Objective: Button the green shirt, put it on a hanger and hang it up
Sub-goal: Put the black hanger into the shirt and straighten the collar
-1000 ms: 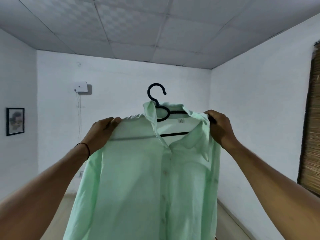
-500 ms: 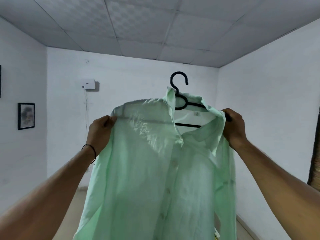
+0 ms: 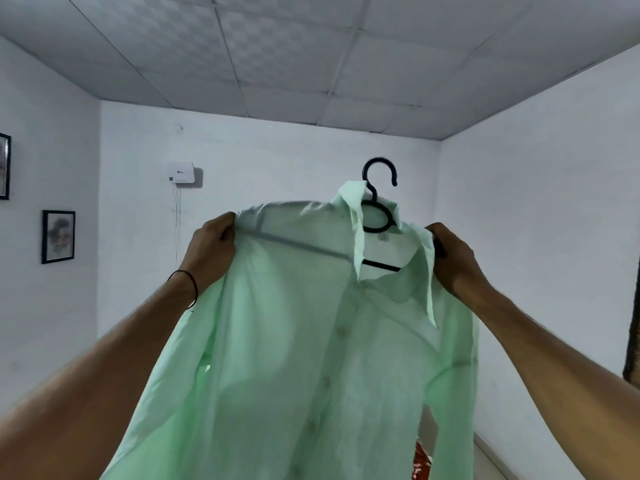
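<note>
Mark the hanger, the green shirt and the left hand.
hanger (image 3: 381, 265): head view, bare crossbar inside the collar opening.
green shirt (image 3: 304, 341): head view, chest panel.
left hand (image 3: 211, 247): head view, back of the hand gripping the shirt's shoulder.

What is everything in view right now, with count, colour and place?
green shirt: one, pale green, centre, held up on the hanger
hanger: one, black, inside the shirt's shoulders, hook above the collar
wall box: one, white, far wall
framed pictures: two, dark frames, left wall
red item: one, bottom right, unclear
blind: one, dark, right edge
left hand: grips one shirt shoulder; black wristband
right hand: grips the other shoulder at the hanger's end
</note>
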